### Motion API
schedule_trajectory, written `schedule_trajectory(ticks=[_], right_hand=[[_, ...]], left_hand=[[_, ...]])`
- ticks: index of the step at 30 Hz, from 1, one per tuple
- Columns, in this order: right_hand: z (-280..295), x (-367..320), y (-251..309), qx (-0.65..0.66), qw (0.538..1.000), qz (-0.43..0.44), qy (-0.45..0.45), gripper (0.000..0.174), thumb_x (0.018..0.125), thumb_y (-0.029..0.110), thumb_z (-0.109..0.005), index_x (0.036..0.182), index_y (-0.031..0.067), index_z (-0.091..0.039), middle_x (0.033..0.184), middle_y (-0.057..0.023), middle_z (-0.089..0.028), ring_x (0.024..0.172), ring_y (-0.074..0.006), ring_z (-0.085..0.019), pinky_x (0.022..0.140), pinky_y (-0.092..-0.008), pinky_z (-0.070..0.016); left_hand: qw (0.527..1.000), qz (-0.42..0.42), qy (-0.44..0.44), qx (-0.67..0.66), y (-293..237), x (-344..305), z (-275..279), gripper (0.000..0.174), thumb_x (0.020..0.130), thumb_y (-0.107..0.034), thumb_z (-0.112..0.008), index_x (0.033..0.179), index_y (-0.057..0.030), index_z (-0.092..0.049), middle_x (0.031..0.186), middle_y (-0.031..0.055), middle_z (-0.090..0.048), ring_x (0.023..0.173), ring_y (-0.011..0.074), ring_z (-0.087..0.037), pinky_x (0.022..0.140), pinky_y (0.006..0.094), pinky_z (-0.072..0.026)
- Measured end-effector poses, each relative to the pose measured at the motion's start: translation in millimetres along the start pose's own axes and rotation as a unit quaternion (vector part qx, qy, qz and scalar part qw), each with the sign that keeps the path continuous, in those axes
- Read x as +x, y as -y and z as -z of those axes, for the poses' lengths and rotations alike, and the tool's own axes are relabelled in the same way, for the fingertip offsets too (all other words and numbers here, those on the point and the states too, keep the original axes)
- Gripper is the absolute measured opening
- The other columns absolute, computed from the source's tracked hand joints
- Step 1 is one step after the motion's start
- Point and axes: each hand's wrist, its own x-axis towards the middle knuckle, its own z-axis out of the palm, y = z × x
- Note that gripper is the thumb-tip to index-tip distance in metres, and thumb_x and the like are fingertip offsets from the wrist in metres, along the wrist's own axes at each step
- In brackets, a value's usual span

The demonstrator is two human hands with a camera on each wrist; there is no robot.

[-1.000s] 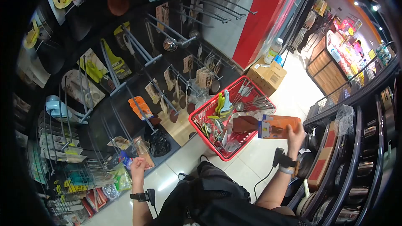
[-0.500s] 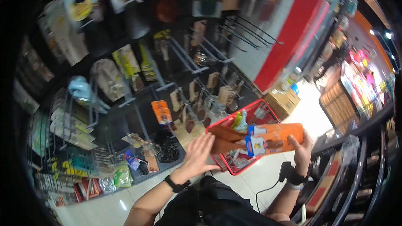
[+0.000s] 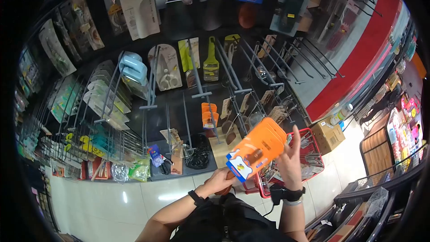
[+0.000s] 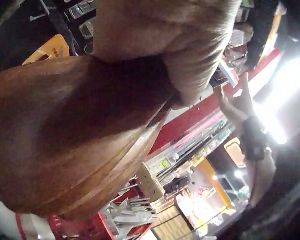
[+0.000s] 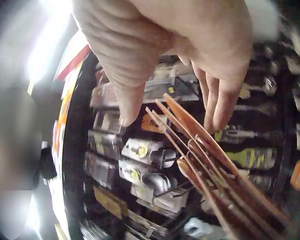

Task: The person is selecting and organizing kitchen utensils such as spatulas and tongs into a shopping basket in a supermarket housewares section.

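Note:
My left hand (image 3: pixel 217 181) grips a stack of several carded wooden spatulas by their brown wooden ends. The broad wooden heads (image 4: pixel 65 145) fill much of the left wrist view, layered one over another. Their orange cards (image 3: pixel 262 148), with a blue-and-white band, point up and to the right in the head view. My right hand (image 3: pixel 290 163) is beside the far end of the cards, fingers extended and thumb spread. In the right wrist view the stack's edges (image 5: pixel 215 165) fan out below that hand, between its thumb and fingers.
A red basket (image 3: pixel 322 163) with utensils stands behind my right hand, next to a cardboard box (image 3: pixel 329 135). Metal hooks with carded kitchen tools project from the black display wall. Matching orange packs (image 3: pixel 209 116) hang low on one hook. Shelves (image 3: pixel 358 201) line the right side.
The spatula stack has passed from my right hand to my left and swung from over the basket towards the display, cards up. My right hand has let go. The head view has turned left.

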Motion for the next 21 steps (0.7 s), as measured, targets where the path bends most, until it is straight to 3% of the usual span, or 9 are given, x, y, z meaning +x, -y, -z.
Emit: schedule_trajectory(ticks=[2,4,6,10,12,14,16,18,21], right_hand=[[-2.9,-0.3,-28.7,-0.035,0.999,-0.018,0.029,0.093,0.073,0.004,-0.073,0.144,0.0127,-0.015,0.128,-0.0164,-0.047,0.118,-0.0238,-0.048,0.099,-0.0359,-0.0393],[13.4,-3.8,-63.5,-0.132,0.957,-0.198,0.163,0.082,0.072,0.006,-0.076,0.139,0.0053,-0.029,0.13,-0.0111,-0.047,0.117,-0.0198,-0.048,0.101,-0.0361,-0.0369],[13.4,-11.9,-96.3,-0.195,0.931,-0.182,0.25,0.059,0.077,0.006,-0.071,0.128,0.0005,-0.042,0.123,-0.0063,-0.052,0.113,-0.0166,-0.05,0.099,-0.0344,-0.0383],[0.4,-18.2,-114.5,-0.151,0.946,-0.171,0.232,0.044,0.084,0.008,-0.064,0.124,0.0017,-0.047,0.115,-0.0049,-0.057,0.108,-0.0149,-0.052,0.094,-0.0313,-0.0415],[21.0,-21.3,-139.2,-0.187,0.958,-0.164,0.14,0.031,0.089,0.01,-0.058,0.118,0.0013,-0.052,0.108,-0.0048,-0.059,0.101,-0.0125,-0.054,0.088,-0.0275,-0.0439],[22.1,-24.5,-142.4,-0.184,0.963,-0.158,0.116,0.025,0.089,0.013,-0.061,0.11,0.0007,-0.055,0.096,-0.0036,-0.061,0.089,-0.0096,-0.056,0.079,-0.0253,-0.0466],[27.3,-31.5,-141.6,-0.317,0.917,-0.191,0.147,0.02,0.087,0.013,-0.063,0.1,0.0001,-0.057,0.082,-0.0021,-0.061,0.076,-0.0085,-0.057,0.07,-0.0257,-0.0474],[26.7,-43.2,-150.9,-0.299,0.929,-0.165,0.139,0.021,0.084,0.015,-0.067,0.094,0.0,-0.056,0.074,-0.0011,-0.06,0.068,-0.0086,-0.056,0.063,-0.0257,-0.0469],[24.8,-53.6,-155.8,-0.387,0.876,-0.223,0.181,0.022,0.083,0.014,-0.069,0.094,-0.0003,-0.057,0.077,-0.0024,-0.06,0.073,-0.0094,-0.057,0.067,-0.0253,-0.0475]], left_hand=[[1.0,0.005,0.006,-0.013,0.1,-0.2,7.3,0.04,0.079,-0.026,-0.066,0.105,0.0016,-0.056,0.095,0.0236,-0.063,0.092,0.0393,-0.061,0.077,0.042,-0.0499],[0.999,-0.014,-0.002,-0.052,-4.0,-0.4,9.1,0.04,0.079,-0.025,-0.066,0.107,0.0015,-0.055,0.097,0.0234,-0.063,0.092,0.0388,-0.061,0.077,0.0416,-0.05],[0.998,-0.002,0.019,-0.064,0.9,-1.2,4.9,0.04,0.079,-0.024,-0.066,0.108,0.0013,-0.055,0.1,0.0229,-0.063,0.095,0.0381,-0.061,0.08,0.0412,-0.0494],[0.996,-0.019,-0.029,-0.083,-5.9,-4.9,3.6,0.04,0.08,-0.024,-0.066,0.109,0.0011,-0.056,0.105,0.0225,-0.059,0.092,0.0362,-0.061,0.08,0.0413,-0.0481],[0.994,-0.04,0.084,0.058,-7.6,-6.7,17.4,0.042,0.079,-0.026,-0.068,0.109,0.0,-0.056,0.11,0.0237,-0.056,0.092,0.0389,-0.06,0.079,0.0432,-0.0473],[0.974,-0.13,0.081,0.168,16.1,-15.1,33.3,0.044,0.08,-0.029,-0.068,0.11,0.0006,-0.054,0.108,0.0251,-0.057,0.089,0.0375,-0.061,0.073,0.0412,-0.0485],[0.981,0.022,0.18,0.072,18.9,-6.8,62.9,0.042,0.081,-0.026,-0.068,0.108,0.0005,-0.05,0.102,0.022,-0.058,0.078,0.0282,-0.062,0.064,0.0355,-0.0487],[0.999,0.027,-0.028,0.013,-13.0,-3.1,82.4,0.037,0.08,-0.018,-0.069,0.105,-0.001,-0.047,0.095,0.0136,-0.057,0.068,0.016,-0.058,0.059,0.0282,-0.0472],[0.981,-0.035,-0.164,-0.096,-28.7,4.4,89.2,0.043,0.073,-0.014,-0.077,0.101,-0.0025,-0.047,0.084,0.0028,-0.053,0.061,0.0086,-0.049,0.056,0.0244,-0.0449]])
